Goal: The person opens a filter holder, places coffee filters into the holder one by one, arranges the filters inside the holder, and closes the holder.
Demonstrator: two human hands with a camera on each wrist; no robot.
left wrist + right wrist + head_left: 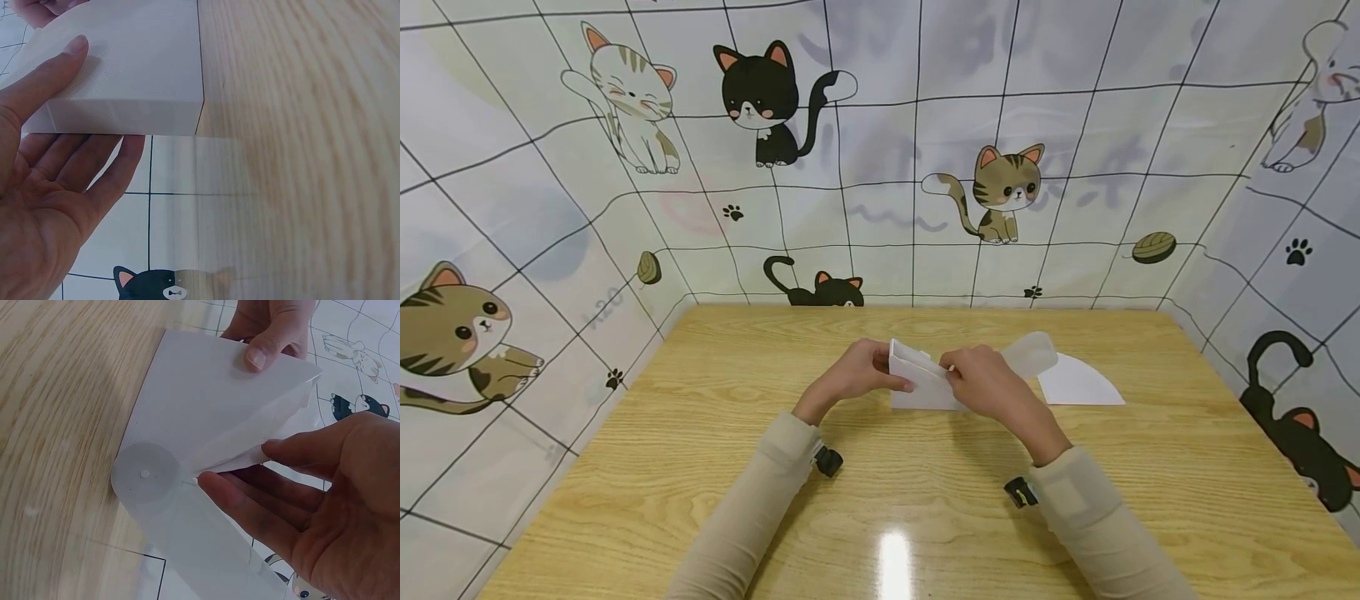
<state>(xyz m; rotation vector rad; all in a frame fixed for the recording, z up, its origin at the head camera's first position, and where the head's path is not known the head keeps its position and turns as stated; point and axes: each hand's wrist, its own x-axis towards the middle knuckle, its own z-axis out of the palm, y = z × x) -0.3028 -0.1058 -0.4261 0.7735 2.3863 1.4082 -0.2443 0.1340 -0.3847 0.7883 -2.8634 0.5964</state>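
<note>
A white fan-shaped case [917,387] stands on edge on the table, its rounded pivot corner [145,464] to the right. My left hand [868,369] grips its left end, thumb on the near face and fingers behind; in the left wrist view the case [144,56] shows a flat end wall. My right hand [988,379] is at the slanted upper edge, where its thumb and finger pinch a thin white sheet [247,461] at the opening. From the pivot corner a translucent cover [1032,354] swings out behind the right hand.
A white quarter-circle piece [1081,383] lies flat on the wooden table [760,517], right of the case. A cat-print cloth [880,150] surrounds the table at the back and sides. Small black cameras [828,461] sit on both wrists.
</note>
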